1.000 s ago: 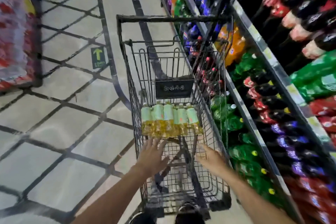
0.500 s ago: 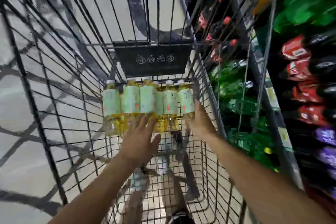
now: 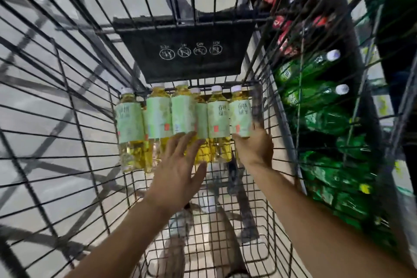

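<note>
Several bottles of yellow tea [image 3: 158, 128] with pale green labels lie side by side across the far end of a black wire shopping cart [image 3: 74, 133], caps pointing away from me. My left hand [image 3: 178, 171] reaches over the middle bottles with straight spread fingers, fingertips on their lower halves. My right hand [image 3: 255, 144] is at the rightmost bottle [image 3: 240, 115], fingers against its side near the cart's right wall; how far they wrap around it is hidden.
A black plastic flap [image 3: 187, 54] with white prohibition icons hangs at the cart's far end. To the right, store shelves [image 3: 361, 119] hold green [image 3: 320, 95] and red-capped soda bottles [image 3: 284, 29]. Grey tiled floor [image 3: 45, 74] shows through the wires.
The view dropped down into the cart and closer to the bottles. Both hands moved forward from near the cart's middle until they reached the bottle row.
</note>
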A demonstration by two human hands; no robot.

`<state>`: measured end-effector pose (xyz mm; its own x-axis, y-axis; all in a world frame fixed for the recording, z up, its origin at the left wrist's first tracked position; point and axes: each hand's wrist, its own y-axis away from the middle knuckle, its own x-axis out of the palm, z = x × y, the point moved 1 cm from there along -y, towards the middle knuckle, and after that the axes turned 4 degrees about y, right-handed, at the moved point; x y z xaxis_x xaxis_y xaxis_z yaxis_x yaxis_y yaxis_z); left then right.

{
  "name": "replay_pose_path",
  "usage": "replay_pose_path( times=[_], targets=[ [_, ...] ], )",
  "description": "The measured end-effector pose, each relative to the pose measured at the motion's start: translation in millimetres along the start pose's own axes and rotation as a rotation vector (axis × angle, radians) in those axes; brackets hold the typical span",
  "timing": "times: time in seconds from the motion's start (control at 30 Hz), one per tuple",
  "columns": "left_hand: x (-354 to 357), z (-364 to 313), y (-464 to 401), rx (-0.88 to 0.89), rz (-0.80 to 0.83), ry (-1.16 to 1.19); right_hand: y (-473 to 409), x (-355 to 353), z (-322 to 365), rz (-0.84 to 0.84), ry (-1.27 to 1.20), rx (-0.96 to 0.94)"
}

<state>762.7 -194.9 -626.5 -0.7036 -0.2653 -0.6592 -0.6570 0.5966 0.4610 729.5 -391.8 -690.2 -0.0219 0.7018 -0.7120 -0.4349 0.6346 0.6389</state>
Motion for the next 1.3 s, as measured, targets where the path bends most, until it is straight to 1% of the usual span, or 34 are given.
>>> replay_pose_path(
  times=[0.1,0.17,0.27,0.3,0.37,0.43,0.53,0.6,0.67,0.73,0.8,0.9,1.0,1.13,1.23,1.3],
  targets=[
    [-5,-11,-4,-0.071,-0.044,0.168,33,-3,2,-0.013,-0.244,-0.044],
    [-12,-23,-10,-0.205,-0.059,0.401,57,-4,0,0.015,-0.375,-0.124],
    [-21,-40,-20,-0.392,0.014,0.845,89,-7,-1,0.080,-0.451,-0.236],
    [-21,-42,-21,-0.427,0.007,0.947,100,-7,0,0.105,-0.452,-0.264],
    [-23,-45,-19,-0.483,-0.048,1.067,116,-7,2,0.141,-0.424,-0.320],
    [-22,-42,-13,-0.500,-0.092,1.095,123,-11,1,0.215,-0.442,-0.346],
    [-23,-33,-2,-0.527,-0.109,1.068,116,-26,-1,0.335,-0.453,-0.408],
    [-25,-24,3,-0.541,-0.124,1.056,102,-35,0,0.316,-0.530,-0.343],
    [-27,-16,8,-0.559,-0.140,1.048,79,-35,5,0.201,-0.608,-0.221],
    [-31,-9,14,-0.568,-0.157,1.051,47,-23,9,0.128,-0.556,-0.115],
    [-33,-3,19,-0.567,-0.158,1.034,19,-5,12,0.181,-0.457,-0.050],
    [-36,2,27,-0.563,-0.156,1.023,-2,20,20,0.253,-0.299,-0.088],
    [-36,3,31,-0.556,-0.171,1.015,-8,34,27,0.252,-0.193,-0.132],
    [-32,3,36,-0.559,-0.180,0.980,-15,38,20,0.241,-0.138,-0.068],
    [-29,2,38,-0.577,-0.177,0.977,-13,44,-1,0.267,-0.033,-0.030],
    [-26,1,38,-0.590,-0.173,0.975,-6,47,-16,0.243,0.013,-0.012]
  ],
)
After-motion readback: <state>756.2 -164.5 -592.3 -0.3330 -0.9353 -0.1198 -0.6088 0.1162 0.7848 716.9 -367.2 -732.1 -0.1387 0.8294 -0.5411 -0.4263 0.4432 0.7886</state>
